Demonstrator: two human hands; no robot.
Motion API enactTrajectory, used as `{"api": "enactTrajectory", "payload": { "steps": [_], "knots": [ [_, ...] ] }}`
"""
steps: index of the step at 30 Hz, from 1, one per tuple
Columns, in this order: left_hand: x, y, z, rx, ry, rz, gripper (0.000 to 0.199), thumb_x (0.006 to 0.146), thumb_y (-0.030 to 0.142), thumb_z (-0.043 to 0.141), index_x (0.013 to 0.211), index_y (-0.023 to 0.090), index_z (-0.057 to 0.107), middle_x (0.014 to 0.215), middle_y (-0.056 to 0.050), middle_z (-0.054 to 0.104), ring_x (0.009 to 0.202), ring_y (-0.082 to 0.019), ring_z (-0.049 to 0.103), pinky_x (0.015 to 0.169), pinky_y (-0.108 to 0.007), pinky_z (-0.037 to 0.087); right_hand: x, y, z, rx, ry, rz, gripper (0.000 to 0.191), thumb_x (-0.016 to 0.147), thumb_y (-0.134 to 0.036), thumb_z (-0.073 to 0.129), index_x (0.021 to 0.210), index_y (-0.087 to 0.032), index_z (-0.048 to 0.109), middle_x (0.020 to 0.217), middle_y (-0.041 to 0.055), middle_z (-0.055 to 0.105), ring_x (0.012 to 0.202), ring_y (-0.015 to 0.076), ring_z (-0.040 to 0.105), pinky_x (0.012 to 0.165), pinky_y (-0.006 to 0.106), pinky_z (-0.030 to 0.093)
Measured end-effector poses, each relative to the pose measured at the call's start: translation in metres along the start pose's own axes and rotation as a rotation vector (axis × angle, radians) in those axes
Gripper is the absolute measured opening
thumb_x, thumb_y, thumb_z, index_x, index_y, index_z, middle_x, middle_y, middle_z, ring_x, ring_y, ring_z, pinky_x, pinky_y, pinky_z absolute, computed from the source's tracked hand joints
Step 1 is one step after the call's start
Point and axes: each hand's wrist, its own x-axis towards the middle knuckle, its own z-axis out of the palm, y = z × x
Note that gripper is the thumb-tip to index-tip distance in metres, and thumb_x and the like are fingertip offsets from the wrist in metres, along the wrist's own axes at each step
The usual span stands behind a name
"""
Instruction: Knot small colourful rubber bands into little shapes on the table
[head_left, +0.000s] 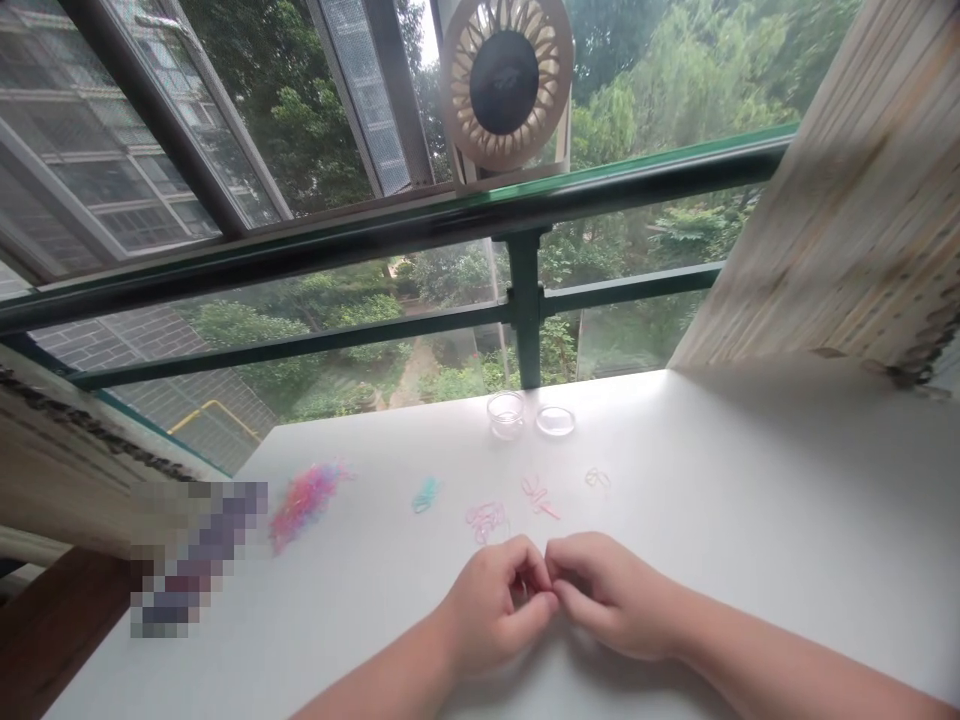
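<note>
Just above the white table, my left hand (502,600) and my right hand (619,595) meet fingertip to fingertip. Both are closed in a pinch; anything between them is too small to make out. Right beyond my left hand lies a small cluster of purple loops (486,520) that look like little elastic bands. Pink ones (540,497) are spread beyond the meeting fingers, with a few pale loops (598,478) to their right. Farther left sit a teal bunch (425,495) and a larger multicoloured heap (307,503).
Near the table's (750,500) far edge stand a small clear round cup (505,415) and a shallow clear dish or lid (556,420). A blurred-out object (206,560) lies at the left edge. Behind are a dark railing (375,225), a round fan (506,85) and a curtain (840,200).
</note>
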Motion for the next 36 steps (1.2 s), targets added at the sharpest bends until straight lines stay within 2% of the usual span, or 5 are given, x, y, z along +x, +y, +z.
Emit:
{"api": "enactTrajectory", "payload": {
  "steps": [36],
  "knots": [
    [-0.0013,-0.0032,0.0007,0.021,-0.009,-0.007,0.005,0.075,0.016,0.052,0.078,0.016,0.048,0.073,-0.001,0.058,0.062,-0.01,0.048,0.059,-0.022,0.038,0.0004,0.0007,-0.0003,-0.025,-0.005,-0.025,0.011,0.073,-0.008,0.044,0.068,-0.018,0.041,0.062,-0.0049,0.045,0.056,0.0078,0.037,0.055,0.02,0.032]
  ]
}}
